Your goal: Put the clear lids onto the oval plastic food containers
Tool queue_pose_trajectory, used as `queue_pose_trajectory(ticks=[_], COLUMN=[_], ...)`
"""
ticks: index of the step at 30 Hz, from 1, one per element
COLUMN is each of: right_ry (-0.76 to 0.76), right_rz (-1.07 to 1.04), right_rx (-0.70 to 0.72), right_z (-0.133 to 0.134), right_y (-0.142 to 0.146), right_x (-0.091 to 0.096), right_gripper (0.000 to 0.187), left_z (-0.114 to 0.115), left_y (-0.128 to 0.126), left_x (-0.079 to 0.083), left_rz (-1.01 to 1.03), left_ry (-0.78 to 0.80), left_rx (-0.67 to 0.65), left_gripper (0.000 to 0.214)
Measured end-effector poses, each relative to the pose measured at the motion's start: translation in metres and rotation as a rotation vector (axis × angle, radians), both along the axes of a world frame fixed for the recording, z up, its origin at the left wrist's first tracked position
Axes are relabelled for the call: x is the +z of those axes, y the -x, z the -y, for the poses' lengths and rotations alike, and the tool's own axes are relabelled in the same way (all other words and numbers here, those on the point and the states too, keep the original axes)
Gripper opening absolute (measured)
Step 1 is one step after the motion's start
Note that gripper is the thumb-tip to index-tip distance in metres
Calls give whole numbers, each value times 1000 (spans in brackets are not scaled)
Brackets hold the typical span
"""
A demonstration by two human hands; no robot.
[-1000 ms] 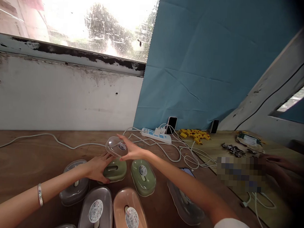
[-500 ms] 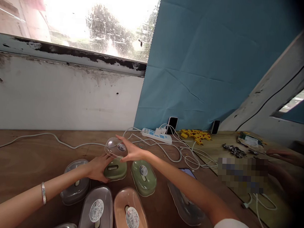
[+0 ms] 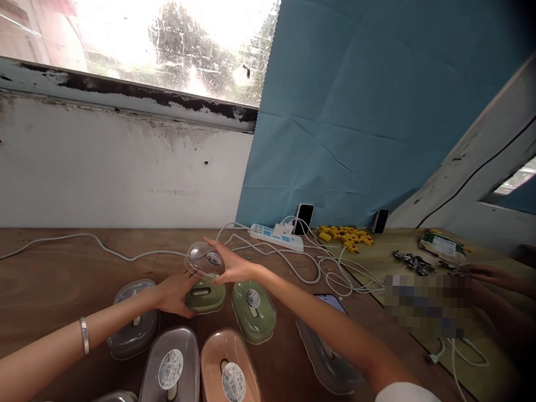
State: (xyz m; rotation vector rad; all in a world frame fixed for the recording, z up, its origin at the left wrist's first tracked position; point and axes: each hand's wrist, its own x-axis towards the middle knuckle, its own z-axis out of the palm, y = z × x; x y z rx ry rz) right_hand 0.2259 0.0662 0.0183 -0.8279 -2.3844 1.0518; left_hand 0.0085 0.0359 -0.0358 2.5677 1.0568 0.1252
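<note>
My right hand (image 3: 234, 265) grips a clear plastic lid (image 3: 197, 258) with a small round label, thumb and fingers spread across it. The lid is raised and tilted over the back of a green oval container (image 3: 206, 300) with a slot in its top. My left hand (image 3: 177, 293) holds that green container at its left side, thumb at the front. Just right of it sits another green oval container (image 3: 257, 321) under a clear lid. A grey lidded container (image 3: 134, 331) lies partly beneath my left forearm.
In front are a grey-purple container (image 3: 156, 390) and an orange one (image 3: 216, 346), both labelled. A dark grey container (image 3: 332, 373) and a phone (image 3: 332, 302) lie by my right forearm. Behind are a power strip (image 3: 275, 239), cables and yellow pieces (image 3: 346, 235). Another person's hand (image 3: 485, 272) is at right.
The green container in my left hand has shifted very slightly to the right and back. The lid stays in my right hand, almost unmoved.
</note>
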Motion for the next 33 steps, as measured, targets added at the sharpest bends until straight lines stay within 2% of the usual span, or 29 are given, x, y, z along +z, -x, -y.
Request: queue_pose_trajectory(ticks=[10, 21, 24, 29, 33], right_ry=[60, 35, 36, 48, 63], right_rz=[-4, -15, 34, 99, 107], right_rx=[-41, -50, -142, -387, -419], right_z=[1, -3, -5, -11, -12], right_y=[-4, -6, -7, -11, -15], right_x=[3, -2, -4, -12, -18], right_gripper=[110, 109, 108, 108, 107], left_z=[-12, -13, -13, -11, -7], left_y=[11, 14, 15, 14, 9], left_x=[3, 12, 13, 12, 11], left_rz=[100, 104, 64, -31, -72], left_ry=[86, 30, 26, 16, 7], left_rx=[23, 48, 97, 129, 124], left_gripper=[97, 94, 91, 91, 88])
